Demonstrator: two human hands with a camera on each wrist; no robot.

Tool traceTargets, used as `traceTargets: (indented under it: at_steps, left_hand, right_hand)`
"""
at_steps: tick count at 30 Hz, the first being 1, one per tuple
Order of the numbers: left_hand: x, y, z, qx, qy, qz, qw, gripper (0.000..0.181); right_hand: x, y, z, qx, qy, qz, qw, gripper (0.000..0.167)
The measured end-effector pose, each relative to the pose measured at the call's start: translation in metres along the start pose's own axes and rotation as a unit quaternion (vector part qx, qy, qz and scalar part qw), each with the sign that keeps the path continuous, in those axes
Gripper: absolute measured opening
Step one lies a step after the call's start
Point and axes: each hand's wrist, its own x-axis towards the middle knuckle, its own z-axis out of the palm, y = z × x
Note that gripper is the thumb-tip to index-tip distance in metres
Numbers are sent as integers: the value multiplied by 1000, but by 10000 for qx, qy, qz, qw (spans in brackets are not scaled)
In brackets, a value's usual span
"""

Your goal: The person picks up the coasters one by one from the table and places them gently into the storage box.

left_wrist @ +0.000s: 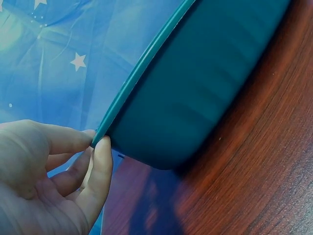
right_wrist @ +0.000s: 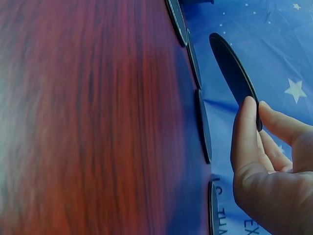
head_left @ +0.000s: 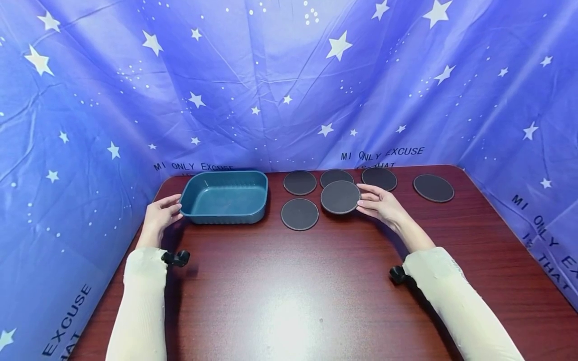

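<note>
A teal rectangular basin (head_left: 226, 219) stands at the table's back left. My left hand (head_left: 159, 216) pinches its left rim between thumb and fingers, as the left wrist view shows up close. My right hand (head_left: 384, 205) holds a round black coaster (head_left: 340, 197) by its right edge. In the right wrist view that coaster (right_wrist: 234, 73) is lifted off the table, gripped between thumb and fingers. Beneath and behind it in the head view lies another coaster (head_left: 336, 175), partly covered.
More black coasters lie flat on the brown table (head_left: 226, 271): one at the back (head_left: 300, 182), one nearer (head_left: 300, 214), one behind the right hand (head_left: 379, 178), one far right (head_left: 433, 188). A blue star-printed curtain (head_left: 271, 75) hangs close round the table's back and sides.
</note>
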Motion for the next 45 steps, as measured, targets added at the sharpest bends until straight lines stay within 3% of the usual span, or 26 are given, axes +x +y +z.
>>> traceTargets:
  at_steps: [24, 35, 45]
  left_hand:
    - [-3, 1, -1, 181, -8, -71, 9998, 53]
    - [-3, 0, 1, 295, 10, -87, 9995, 52]
    - [-5, 1, 1, 140, 5, -67, 9999, 52]
  right_hand:
    - [24, 7, 45, -35, -144, 55, 9999, 69]
    - [26, 7, 61, 4, -190, 122, 9997, 69]
    - [30, 10, 72, 94, -221, 170, 9996, 67]
